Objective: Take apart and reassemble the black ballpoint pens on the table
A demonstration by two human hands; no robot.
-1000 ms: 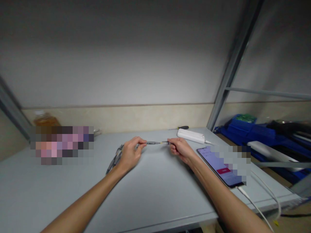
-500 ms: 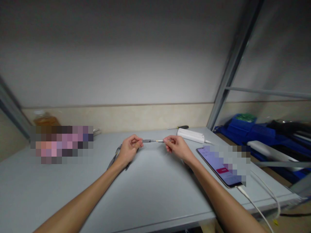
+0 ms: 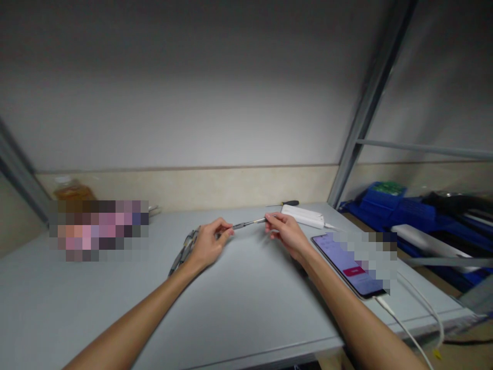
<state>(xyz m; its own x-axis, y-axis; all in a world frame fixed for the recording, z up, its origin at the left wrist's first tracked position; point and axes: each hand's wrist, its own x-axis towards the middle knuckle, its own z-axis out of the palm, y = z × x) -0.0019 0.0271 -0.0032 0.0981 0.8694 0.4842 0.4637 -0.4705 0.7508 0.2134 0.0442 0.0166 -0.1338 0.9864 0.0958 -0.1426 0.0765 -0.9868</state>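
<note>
Head view showed a blurred patch (image 3: 98, 229) at the desk's (image 3: 239, 303) left, then a bundle of grey pens (image 3: 184, 252) under the left hand (image 3: 208, 245), its grip pinched on one end of a single slim pen (image 3: 249, 223). The right hand (image 3: 287, 234) pinched the other end above the desk. Farther right lay one white power bank (image 3: 302, 216) and one phone (image 3: 348, 264), its screen partly obscured.

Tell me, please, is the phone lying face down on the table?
No, the phone lies face up on the table, its lit screen showing.
</note>
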